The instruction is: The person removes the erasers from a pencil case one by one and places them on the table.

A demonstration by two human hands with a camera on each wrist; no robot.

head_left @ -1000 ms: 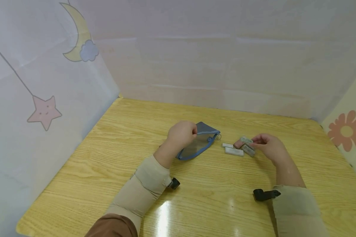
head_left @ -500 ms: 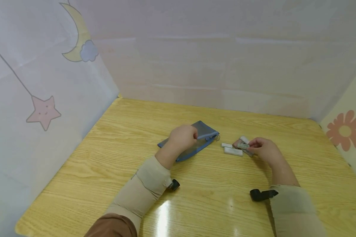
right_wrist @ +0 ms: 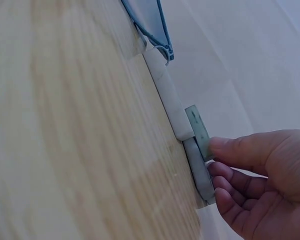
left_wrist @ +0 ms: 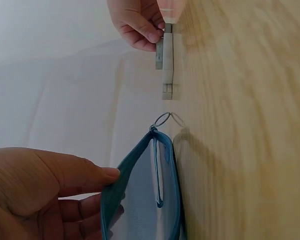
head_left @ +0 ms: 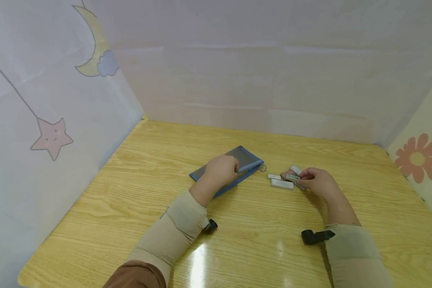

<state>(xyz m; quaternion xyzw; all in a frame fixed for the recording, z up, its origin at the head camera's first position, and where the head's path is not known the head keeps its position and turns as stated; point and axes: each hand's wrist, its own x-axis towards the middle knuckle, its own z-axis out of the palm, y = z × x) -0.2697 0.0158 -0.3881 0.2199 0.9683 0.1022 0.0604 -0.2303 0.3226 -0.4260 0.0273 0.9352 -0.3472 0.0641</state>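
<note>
My left hand (head_left: 221, 170) pinches the upper edge of a blue mesh zipper pouch (head_left: 234, 154), thumb outside. In the left wrist view the pouch (left_wrist: 140, 200) gapes at its mouth, with a zipper tape hanging inside. My right hand (head_left: 318, 184) pinches a small greenish eraser (right_wrist: 197, 127) between thumb and fingers, just over a small pile. In that pile are a long white eraser (head_left: 282, 184), a small white one (head_left: 274, 177), a pinkish block (head_left: 285, 174) and another pale block (head_left: 296, 169). A grey block (right_wrist: 199, 170) lies beneath the held eraser.
A wire ring (head_left: 263, 168) hangs from the pouch's right corner, close to the pile. All of it lies on a wood-grain table (head_left: 158, 160), with a printed cloth backdrop (head_left: 216, 80) behind and at both sides.
My right hand has moved slightly left and over the pile, with the greenish eraser in its fingers. The pouch's mouth looks narrower from the head view; my left hand keeps its hold.
</note>
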